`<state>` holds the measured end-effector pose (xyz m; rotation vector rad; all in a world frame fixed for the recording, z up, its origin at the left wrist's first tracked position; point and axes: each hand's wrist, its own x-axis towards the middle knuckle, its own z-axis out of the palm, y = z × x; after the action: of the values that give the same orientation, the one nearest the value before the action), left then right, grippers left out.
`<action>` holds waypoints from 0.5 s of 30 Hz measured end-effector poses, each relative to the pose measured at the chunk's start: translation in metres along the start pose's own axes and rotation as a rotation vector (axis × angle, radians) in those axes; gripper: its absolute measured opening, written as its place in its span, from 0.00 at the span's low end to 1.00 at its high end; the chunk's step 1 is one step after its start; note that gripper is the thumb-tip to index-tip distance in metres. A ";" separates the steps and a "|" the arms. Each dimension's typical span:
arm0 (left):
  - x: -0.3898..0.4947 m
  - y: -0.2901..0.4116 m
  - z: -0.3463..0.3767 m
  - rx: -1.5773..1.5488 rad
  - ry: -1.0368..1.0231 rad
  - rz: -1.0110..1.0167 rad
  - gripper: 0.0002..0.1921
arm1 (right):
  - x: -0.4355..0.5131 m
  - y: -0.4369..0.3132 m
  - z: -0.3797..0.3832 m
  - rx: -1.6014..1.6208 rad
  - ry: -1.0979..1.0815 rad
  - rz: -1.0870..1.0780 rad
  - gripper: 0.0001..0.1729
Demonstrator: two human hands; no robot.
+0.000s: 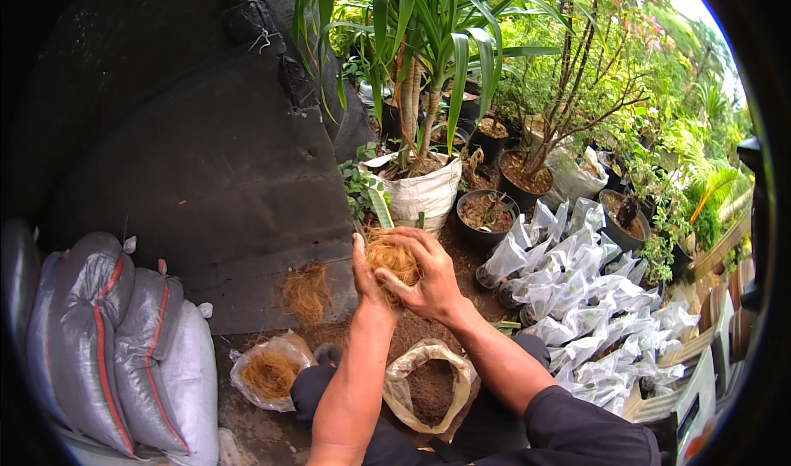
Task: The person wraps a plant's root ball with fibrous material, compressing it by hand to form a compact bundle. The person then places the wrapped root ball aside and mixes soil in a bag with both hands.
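Between my two hands is a loose ball of golden-brown coconut fibre (393, 261). My left hand (369, 280) cups it from the left and below, fingers pointing up. My right hand (426, 274) curls over its right side, the thumb pressed across the front. Below my forearms stands an open plastic bag of dark soil (395, 392), its rim rolled out. Left of it, a clear plastic bag (296, 351) holds more fibre (270, 374). Another loose clump of fibre (307, 293) lies on the dark sheet (259, 305).
Tied woven sacks (99, 342) lean together at the left. A white grow bag (420, 191) with a tall long-leaved plant stands ahead. Black pots (488, 212) crowd beyond it. Many clear plastic bags (587, 305) cover plants at the right, beside corrugated sheets (698, 385).
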<state>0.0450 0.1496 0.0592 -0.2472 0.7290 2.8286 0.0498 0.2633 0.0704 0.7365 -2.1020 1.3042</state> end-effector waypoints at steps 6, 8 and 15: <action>-0.012 -0.010 0.009 0.000 -0.130 0.040 0.30 | 0.001 0.011 0.005 0.977 0.264 0.432 0.15; -0.009 -0.011 0.006 -0.060 -0.100 0.051 0.28 | 0.002 0.012 0.007 0.759 0.134 0.448 0.16; 0.013 -0.009 -0.019 -0.172 -0.159 0.011 0.23 | 0.016 0.008 -0.014 0.490 -0.163 0.298 0.41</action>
<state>0.0372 0.1499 0.0360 -0.0437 0.4562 2.8828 0.0353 0.2765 0.0813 0.7638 -2.0936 2.0276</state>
